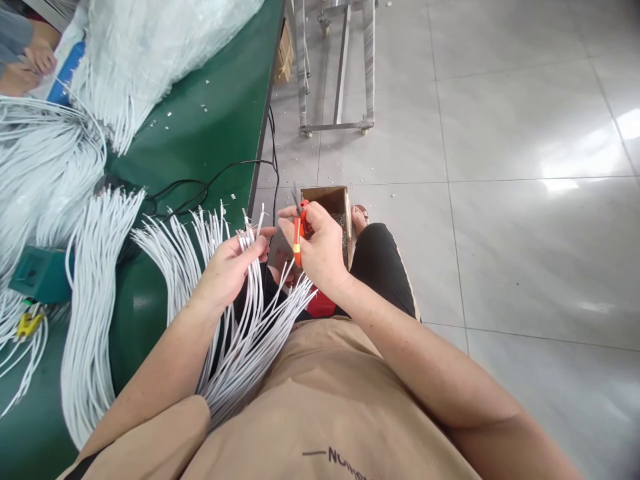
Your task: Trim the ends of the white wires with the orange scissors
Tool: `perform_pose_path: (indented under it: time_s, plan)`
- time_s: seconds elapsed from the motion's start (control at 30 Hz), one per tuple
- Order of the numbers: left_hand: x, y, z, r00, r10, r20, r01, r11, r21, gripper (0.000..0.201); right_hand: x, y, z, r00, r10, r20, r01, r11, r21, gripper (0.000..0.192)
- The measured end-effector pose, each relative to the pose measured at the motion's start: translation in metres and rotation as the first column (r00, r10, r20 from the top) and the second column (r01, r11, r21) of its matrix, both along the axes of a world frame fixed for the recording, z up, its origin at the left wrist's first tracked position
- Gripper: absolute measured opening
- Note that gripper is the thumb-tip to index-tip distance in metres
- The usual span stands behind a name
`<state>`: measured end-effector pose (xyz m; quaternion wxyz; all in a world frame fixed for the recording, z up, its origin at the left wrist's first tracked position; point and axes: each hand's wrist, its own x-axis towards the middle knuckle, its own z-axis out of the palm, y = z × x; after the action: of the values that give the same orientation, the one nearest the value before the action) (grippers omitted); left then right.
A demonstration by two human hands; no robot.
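Note:
My left hand (225, 270) is closed on a few white cables (256, 283), pinching them near their upper ends, where short stripped tips stick out. My right hand (323, 252) grips small cutters with red-orange handles (298, 245), their dark blades pointing up and away from me. The blades stand a little to the right of the cable ends, apart from them. Across my lap lies a loose bundle of white cables (240, 377), its ends fanned toward my right wrist. More cable ends (173, 250) rest at the table edge beside my left hand.
The green table (220, 93) carries large bundles of white cables (45, 167), a green device (40, 273) and black cords (205, 190). A cardboard box (325, 195) stands on the floor before me. Beyond is a metal wheeled frame (343, 73). Another person's hands (40, 57) are at upper left.

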<state>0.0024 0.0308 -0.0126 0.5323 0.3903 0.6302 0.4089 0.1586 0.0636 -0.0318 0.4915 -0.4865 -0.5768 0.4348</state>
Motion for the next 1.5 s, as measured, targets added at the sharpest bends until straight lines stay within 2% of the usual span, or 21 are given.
perform_pose_path:
  time_s: [0.13,0.23,0.33,0.4,0.5,0.6,0.67,0.73,0.8,0.87,0.93,1.0,1.13,1.37,1.5]
  plan:
    - [0.001,0.000,-0.003,0.998,-0.056,-0.036,0.059,0.995,0.079,0.032,-0.008,0.004,0.005,0.980,0.101,0.172,-0.130,0.978,0.166,0.011]
    - [0.004,0.001,0.001,0.996,-0.093,0.010,0.091,0.992,0.089,0.030,-0.012,0.004,0.006,0.959,0.103,0.263,-0.153,0.972,0.178,0.014]
    - [0.005,0.003,0.005,0.991,-0.056,0.125,0.053,0.998,0.027,0.030,-0.012,0.003,0.003,0.973,0.140,0.182,-0.151,0.987,0.049,0.017]
    - [0.005,0.004,0.006,0.987,0.000,0.161,-0.003,1.000,0.016,0.023,-0.010,0.002,0.001,0.983,0.164,0.083,-0.160,0.986,-0.054,0.018]
    - [0.005,0.005,0.003,0.989,0.073,0.128,-0.081,0.995,0.061,0.023,-0.009,-0.001,-0.001,0.985,0.172,-0.027,-0.174,0.977,-0.124,0.020]
    - [0.005,0.004,0.002,0.995,0.097,0.038,-0.101,0.989,0.108,0.025,-0.007,-0.002,0.000,0.982,0.179,-0.061,-0.187,0.969,-0.163,0.024]
    - [0.006,0.004,0.002,0.996,0.092,0.012,-0.092,0.991,0.098,0.026,-0.004,-0.002,0.000,0.973,0.216,-0.086,-0.229,0.949,-0.217,0.027]
    - [0.006,0.003,0.003,0.997,0.077,0.025,-0.079,0.995,0.057,0.037,0.000,0.000,0.000,0.959,0.267,-0.093,-0.283,0.922,-0.265,0.029]
    - [0.006,0.002,0.004,0.997,0.081,0.021,-0.081,0.996,0.023,0.040,0.005,0.001,-0.003,0.959,0.284,0.015,-0.270,0.926,-0.262,0.029]
    - [0.006,0.002,0.005,0.993,0.119,-0.014,-0.118,0.993,0.012,0.037,0.008,0.001,-0.007,0.936,0.254,0.243,-0.214,0.960,-0.180,0.028]
    - [0.006,0.002,0.005,0.986,0.159,-0.045,-0.158,0.987,0.015,0.036,0.009,0.000,-0.010,0.868,0.217,0.447,-0.206,0.976,-0.073,0.027]
    - [0.006,0.002,0.006,0.984,0.170,-0.060,-0.168,0.985,0.024,0.035,0.008,-0.001,-0.012,0.810,0.213,0.547,-0.236,0.971,-0.027,0.025]
    - [0.008,0.002,0.007,0.983,0.149,-0.108,-0.144,0.988,0.046,0.030,0.005,-0.003,-0.011,0.755,0.224,0.616,-0.263,0.964,-0.029,0.023]
    - [0.005,0.001,0.003,0.963,0.151,-0.225,-0.135,0.987,0.082,0.029,0.004,-0.005,-0.010,0.677,0.191,0.711,-0.293,0.956,0.022,0.034]
    - [0.002,-0.001,-0.001,0.932,0.151,-0.330,-0.120,0.986,0.112,0.030,0.004,-0.007,-0.010,0.652,0.220,0.725,-0.303,0.953,-0.017,0.035]
